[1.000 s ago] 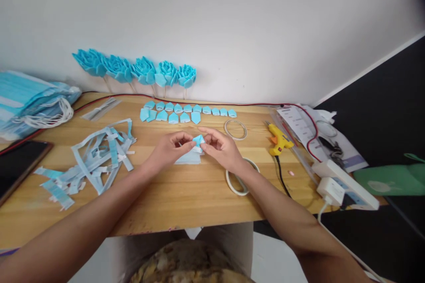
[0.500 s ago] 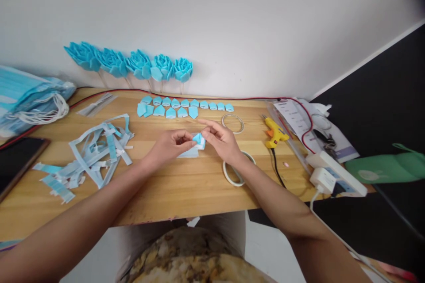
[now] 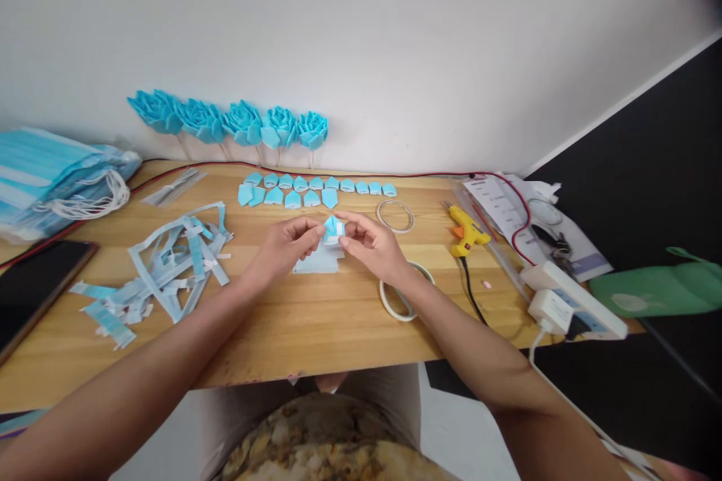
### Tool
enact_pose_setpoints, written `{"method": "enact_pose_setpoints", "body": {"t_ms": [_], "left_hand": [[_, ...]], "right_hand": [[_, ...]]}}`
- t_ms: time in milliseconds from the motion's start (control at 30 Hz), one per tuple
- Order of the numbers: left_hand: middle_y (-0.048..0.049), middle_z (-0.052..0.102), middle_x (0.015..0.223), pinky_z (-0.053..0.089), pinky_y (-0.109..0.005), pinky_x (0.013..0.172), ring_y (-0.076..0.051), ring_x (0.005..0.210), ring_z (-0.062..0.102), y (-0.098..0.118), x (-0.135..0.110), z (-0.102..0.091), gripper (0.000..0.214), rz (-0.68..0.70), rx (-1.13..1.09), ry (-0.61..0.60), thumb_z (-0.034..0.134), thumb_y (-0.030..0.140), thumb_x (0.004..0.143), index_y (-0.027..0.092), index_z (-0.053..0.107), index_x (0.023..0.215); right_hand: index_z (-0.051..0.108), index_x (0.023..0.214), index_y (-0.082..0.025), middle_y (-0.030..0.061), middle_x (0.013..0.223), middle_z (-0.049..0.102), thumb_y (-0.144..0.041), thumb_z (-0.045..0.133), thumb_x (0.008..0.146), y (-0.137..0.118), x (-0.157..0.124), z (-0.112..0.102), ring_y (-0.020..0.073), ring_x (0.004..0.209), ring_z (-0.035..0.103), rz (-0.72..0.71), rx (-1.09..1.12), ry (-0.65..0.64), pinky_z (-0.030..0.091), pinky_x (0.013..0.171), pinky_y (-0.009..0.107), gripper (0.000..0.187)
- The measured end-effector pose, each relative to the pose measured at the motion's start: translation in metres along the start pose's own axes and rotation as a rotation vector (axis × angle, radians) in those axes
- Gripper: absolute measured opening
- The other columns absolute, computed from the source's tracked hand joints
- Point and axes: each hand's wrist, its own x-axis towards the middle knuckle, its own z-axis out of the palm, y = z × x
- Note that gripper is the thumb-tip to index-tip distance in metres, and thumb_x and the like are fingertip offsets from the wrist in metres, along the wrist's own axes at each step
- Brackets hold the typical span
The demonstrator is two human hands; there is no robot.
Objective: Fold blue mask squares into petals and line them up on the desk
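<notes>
My left hand (image 3: 285, 245) and my right hand (image 3: 373, 244) meet over the middle of the wooden desk (image 3: 316, 323), both pinching a small folded blue piece (image 3: 332, 228) between fingertips. Under it lies a small stack of pale blue squares (image 3: 319, 261). Behind the hands are two rows of folded blue petals (image 3: 316, 189). Several finished blue roses (image 3: 231, 120) lean against the wall. A tape roll (image 3: 401, 294) lies under my right wrist.
Cut mask strips (image 3: 163, 263) pile up at the left, with a stack of face masks (image 3: 53, 176) and a dark phone (image 3: 34, 282) beyond. A thin ring (image 3: 395, 215), a yellow glue gun (image 3: 465, 229), papers (image 3: 522, 218) and a power strip (image 3: 575, 301) lie right.
Both hands have lifted the folded blue piece slightly and turned it between the fingertips. The camera view shifted a little.
</notes>
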Motion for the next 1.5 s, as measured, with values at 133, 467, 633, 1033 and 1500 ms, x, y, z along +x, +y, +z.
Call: {"method": "enact_pose_setpoints", "body": {"t_ms": [133, 467, 633, 1033, 1500], "left_hand": [[0.0050, 0.043, 0.055, 0.028, -0.022, 0.049, -0.009, 0.051, 0.038, -0.007, 0.002, 0.001, 0.030, 0.006, 0.079, -0.054, 0.055, 0.044, 0.077, 0.018, 0.051, 0.065], [0.0059, 0.036, 0.055, 0.024, -0.023, 0.049, -0.008, 0.051, 0.032, -0.013, 0.003, 0.001, 0.032, 0.000, 0.114, -0.079, 0.055, 0.046, 0.076, 0.018, 0.048, 0.062], [0.0056, 0.038, 0.056, 0.024, -0.022, 0.048, -0.008, 0.051, 0.032, -0.010, 0.002, 0.003, 0.030, 0.007, 0.093, -0.072, 0.055, 0.045, 0.075, 0.017, 0.053, 0.066], [0.0049, 0.041, 0.054, 0.026, -0.022, 0.048, -0.008, 0.050, 0.035, -0.010, 0.004, 0.000, 0.031, -0.054, 0.064, -0.010, 0.056, 0.046, 0.075, 0.016, 0.056, 0.068], [0.0034, 0.045, 0.053, 0.034, -0.023, 0.051, -0.009, 0.051, 0.039, -0.010, 0.003, -0.001, 0.034, -0.045, -0.120, -0.051, 0.055, 0.044, 0.080, 0.017, 0.047, 0.060]], "right_hand": [[0.059, 0.123, -0.022, -0.0027, 0.077, 0.055, -0.020, 0.060, 0.081, -0.003, 0.000, 0.000, 0.0088, 0.066, 0.051, -0.009, -0.021, 0.018, 0.045, 0.064, 0.023, 0.042], [0.059, 0.122, -0.024, 0.0011, 0.086, 0.061, -0.035, 0.058, 0.086, 0.000, 0.000, -0.002, 0.0122, 0.075, 0.058, 0.035, 0.046, 0.002, 0.050, 0.072, 0.027, 0.038], [0.058, 0.124, -0.025, -0.0001, 0.085, 0.059, -0.029, 0.062, 0.081, 0.003, -0.001, 0.000, 0.0116, 0.074, 0.055, 0.043, 0.018, -0.004, 0.047, 0.069, 0.026, 0.043], [0.058, 0.123, -0.021, -0.0024, 0.074, 0.058, -0.031, 0.060, 0.083, -0.001, 0.002, 0.000, 0.0111, 0.067, 0.057, 0.096, 0.075, 0.039, 0.049, 0.068, 0.027, 0.041], [0.058, 0.124, -0.024, 0.0005, 0.082, 0.064, -0.031, 0.057, 0.085, -0.003, 0.003, -0.005, 0.0129, 0.074, 0.061, 0.105, 0.105, 0.077, 0.052, 0.072, 0.028, 0.039]]}}
